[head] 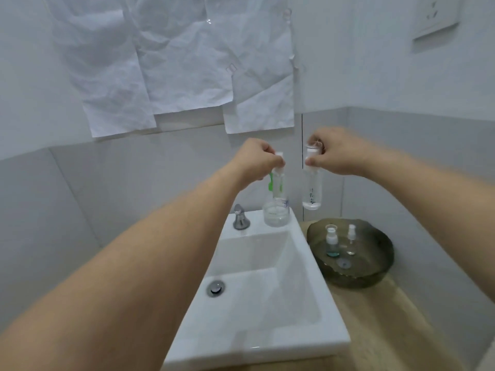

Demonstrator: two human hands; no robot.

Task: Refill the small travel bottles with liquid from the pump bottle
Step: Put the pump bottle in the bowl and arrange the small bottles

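While both bare arms reach out over the white rectangular ceramic sink [270, 341], each hand is up near the middle of the frame, holding something. The left hand [254, 163] has its fingers curled round the white pump head [279, 159], which pokes out just to the right of the knuckles; a short clear piece with green marks hangs below it, though blur keeps me from telling exactly what that piece is. Directly under it, on the sink's back ledge, stands a squat clear glass jar [276, 215], just right of the chrome tap [240, 217].

The right hand [338, 152] pinches the neck of a tall clear plastic bottle with dark lettering [312, 188], thumb and fingertips closed round its white collar, so the body hangs straight down below the fingers, upright and well above the counter. The two held things are near each other but apart.

Lower right of the frame, a dark green glass bowl [375, 277] sits on the pale wooden counter [375, 325], touching the sink's side. Inside it stand two small travel bottles: a clear bottle with teal liquid [332, 243] and, just beside it, a slimmer clear spray bottle [351, 239].

Crumpled white paper sheets [174, 62] hang on the wall at upper left, and a white wall socket [436, 17] sits at upper right.
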